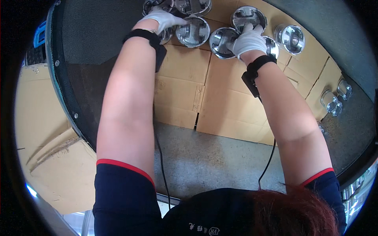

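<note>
Metal engine pistons lie grouped on flattened cardboard at the far side, most with their hollow ends up. At the upper left, my left hand (162, 19), in a white glove, has its fingers on a piston (154, 5). Its thumb reaches out to the rim of a neighbouring piston (195, 33). My right hand (249, 41), also gloved, dips its fingers into the hollow of a far piston (247, 14), while its thumb lies at the piston (221, 42) to the left. Under the right wrist another piston (271, 47) is partly covered.
A tilted piston (293, 39) lies right of my right hand, and several clear-looking ring-shaped parts (332, 103) stand farther right on a dark mat. Cardboard (232, 94) covers the grey surface (212, 157). A dark mesh panel (90, 31) borders the left. Black cables hang from both wrist straps.
</note>
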Demonstrator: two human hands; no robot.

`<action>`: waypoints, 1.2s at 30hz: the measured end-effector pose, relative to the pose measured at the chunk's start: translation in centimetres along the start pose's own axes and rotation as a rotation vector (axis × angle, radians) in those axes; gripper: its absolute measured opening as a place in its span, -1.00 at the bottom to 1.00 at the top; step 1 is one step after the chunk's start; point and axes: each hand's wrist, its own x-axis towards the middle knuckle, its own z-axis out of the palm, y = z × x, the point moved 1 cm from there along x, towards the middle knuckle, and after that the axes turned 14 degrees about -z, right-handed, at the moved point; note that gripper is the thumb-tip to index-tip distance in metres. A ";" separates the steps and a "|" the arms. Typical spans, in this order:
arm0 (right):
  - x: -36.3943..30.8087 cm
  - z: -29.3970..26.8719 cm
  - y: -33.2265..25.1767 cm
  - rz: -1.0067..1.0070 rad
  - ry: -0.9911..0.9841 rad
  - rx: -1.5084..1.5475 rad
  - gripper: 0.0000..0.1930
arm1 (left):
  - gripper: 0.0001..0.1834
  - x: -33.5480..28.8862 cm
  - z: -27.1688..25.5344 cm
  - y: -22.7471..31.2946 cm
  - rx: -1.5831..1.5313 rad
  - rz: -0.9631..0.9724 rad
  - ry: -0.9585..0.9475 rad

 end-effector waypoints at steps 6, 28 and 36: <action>0.9 0.6 0.4 0.011 0.010 0.011 -0.29 | 0.51 -0.4 2.1 2.4 0.282 0.004 0.196; -27.3 0.8 13.3 -0.109 -0.103 0.184 -0.07 | 0.00 -2.5 -1.1 -1.4 0.090 0.017 0.230; -42.8 -1.8 17.3 -0.014 0.032 -0.004 -0.09 | -0.25 -19.6 0.1 -8.6 -0.415 0.219 0.085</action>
